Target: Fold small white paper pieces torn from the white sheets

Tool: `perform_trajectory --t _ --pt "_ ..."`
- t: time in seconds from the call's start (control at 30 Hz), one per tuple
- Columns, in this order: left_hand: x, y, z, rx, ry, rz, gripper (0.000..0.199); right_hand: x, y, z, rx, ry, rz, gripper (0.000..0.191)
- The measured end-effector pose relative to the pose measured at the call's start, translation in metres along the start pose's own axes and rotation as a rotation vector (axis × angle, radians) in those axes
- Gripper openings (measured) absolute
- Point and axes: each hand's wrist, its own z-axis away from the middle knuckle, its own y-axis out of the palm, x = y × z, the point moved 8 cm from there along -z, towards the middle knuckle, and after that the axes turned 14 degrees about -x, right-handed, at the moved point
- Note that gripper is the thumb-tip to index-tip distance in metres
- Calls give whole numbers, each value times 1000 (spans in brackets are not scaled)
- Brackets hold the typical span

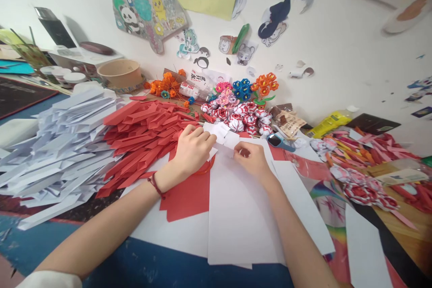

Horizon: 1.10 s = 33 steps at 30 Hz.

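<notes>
A narrow white paper strip (pixel 224 149) stretches between my two hands above the white sheets. My left hand (pixel 194 149), with a dark red cord bracelet at its wrist, is curled closed on the strip's left end. Thumb and fingers of my right hand (pixel 252 160) pinch the other end. Beneath them lie white paper sheets (pixel 243 216), partly over a red paper sheet (pixel 191 198). Small folded white pieces (pixel 221 131) rest just beyond my hands. To the left are heaps of folded red strips (pixel 141 130) and folded white strips (pixel 67 144).
Red-and-white paper flowers (pixel 249 119) and colourful small flowers (pixel 265 85) stand at the back by the wall. A blue watch (pixel 279 141) lies right of them. Farther right are a yellow bottle (pixel 332 122) and mixed paper strips (pixel 374 146). A round tub (pixel 119 74) stands back left.
</notes>
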Motion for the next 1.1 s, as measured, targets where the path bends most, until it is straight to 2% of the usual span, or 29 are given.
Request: perform_trajectory --t 0.13,0.23,0.3,0.43,0.53,0.67,0.77,0.93,1.1 --pt "11 -6 -4 -45 -50 -11 26 -19 -8 -3 -52 50 50 8" --pt "25 -15 -7 -119 -214 58 23 -26 -12 -4 -103 117 -1 10" --pt "29 -16 -7 -133 -333 168 21 -22 -5 -2 -71 162 -147 16" --pt "24 -1 -1 -14 -576 525 19 -2 18 7 116 278 -498 31" --pt "15 18 7 110 -796 882 19 12 22 11 158 327 -697 38" --pt "-2 37 18 289 -1019 1265 22 17 23 12 175 342 -863 59" --pt "-9 38 19 339 -988 1272 22 14 24 10 183 337 -855 50" --pt "-6 23 8 240 -687 944 24 12 18 8 135 336 -827 38" --pt "-6 25 9 269 -639 875 25 13 15 9 135 328 -828 33"
